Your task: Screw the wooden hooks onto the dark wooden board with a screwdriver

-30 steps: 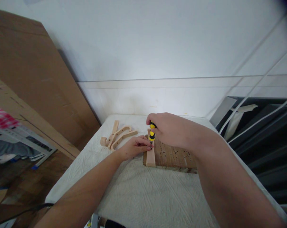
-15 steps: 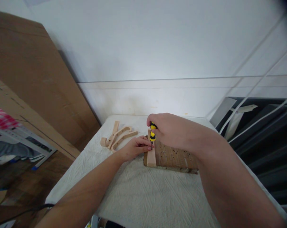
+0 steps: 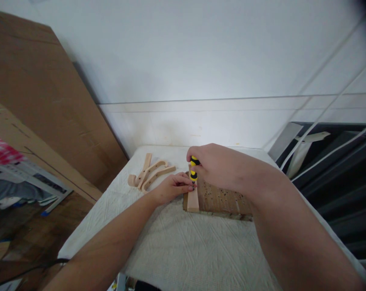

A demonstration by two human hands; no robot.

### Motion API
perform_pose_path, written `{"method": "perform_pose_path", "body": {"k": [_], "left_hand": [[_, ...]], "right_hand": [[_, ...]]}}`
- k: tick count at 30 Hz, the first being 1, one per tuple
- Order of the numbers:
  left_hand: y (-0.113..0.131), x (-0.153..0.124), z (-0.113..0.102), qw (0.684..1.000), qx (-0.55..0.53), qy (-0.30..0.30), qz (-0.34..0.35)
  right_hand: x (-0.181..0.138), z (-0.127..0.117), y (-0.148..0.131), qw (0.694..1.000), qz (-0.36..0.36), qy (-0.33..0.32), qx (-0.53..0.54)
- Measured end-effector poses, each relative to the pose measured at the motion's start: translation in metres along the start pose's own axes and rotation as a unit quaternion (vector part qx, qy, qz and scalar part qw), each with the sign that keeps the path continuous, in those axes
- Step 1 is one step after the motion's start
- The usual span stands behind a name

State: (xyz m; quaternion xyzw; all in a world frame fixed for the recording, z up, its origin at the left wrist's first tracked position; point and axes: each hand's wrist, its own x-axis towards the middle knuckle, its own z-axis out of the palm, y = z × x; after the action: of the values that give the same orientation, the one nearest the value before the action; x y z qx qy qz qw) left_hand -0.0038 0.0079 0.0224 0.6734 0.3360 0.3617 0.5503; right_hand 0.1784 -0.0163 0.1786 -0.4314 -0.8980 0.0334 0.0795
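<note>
My right hand (image 3: pixel 215 166) is closed round a yellow and black screwdriver (image 3: pixel 194 170), held upright with its tip down on a pale wooden strip (image 3: pixel 193 200). That strip lies along the left edge of a dark, pitted wooden board (image 3: pixel 222 198) on the white-covered table (image 3: pixel 177 242). My left hand (image 3: pixel 172 187) rests beside the strip, its fingertips pinched together right at the screwdriver's tip; whatever they pinch is too small to make out.
Three curved wooden hook pieces (image 3: pixel 149 173) lie at the table's far left. A big cardboard sheet (image 3: pixel 40 101) leans on the wall to the left. A dark frame with white cords (image 3: pixel 328 157) stands right of the table. Clutter lies on the floor at left.
Hardly anything differs: both hands stay at the strip, and the screwdriver handle shows a slight turn.
</note>
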Motion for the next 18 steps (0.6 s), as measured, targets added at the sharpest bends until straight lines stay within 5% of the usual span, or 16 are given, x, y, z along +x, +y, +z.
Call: {"method": "perform_pose_path", "body": {"k": [6,13,18], "left_hand": [[0.005,-0.001,-0.001,0.999,0.040,0.004,-0.011],[0.024,-0.007,0.000,0.953,0.206,0.175,0.134],[0.031,-0.009,0.009,0.952,0.196,0.190,0.142]], "right_hand": [[-0.001,-0.004,0.003,1.000,0.027,0.012,0.008],[0.001,-0.005,-0.001,0.999,0.019,0.023,0.022],[0.003,-0.002,-0.001,0.999,0.019,0.032,0.029]]}}
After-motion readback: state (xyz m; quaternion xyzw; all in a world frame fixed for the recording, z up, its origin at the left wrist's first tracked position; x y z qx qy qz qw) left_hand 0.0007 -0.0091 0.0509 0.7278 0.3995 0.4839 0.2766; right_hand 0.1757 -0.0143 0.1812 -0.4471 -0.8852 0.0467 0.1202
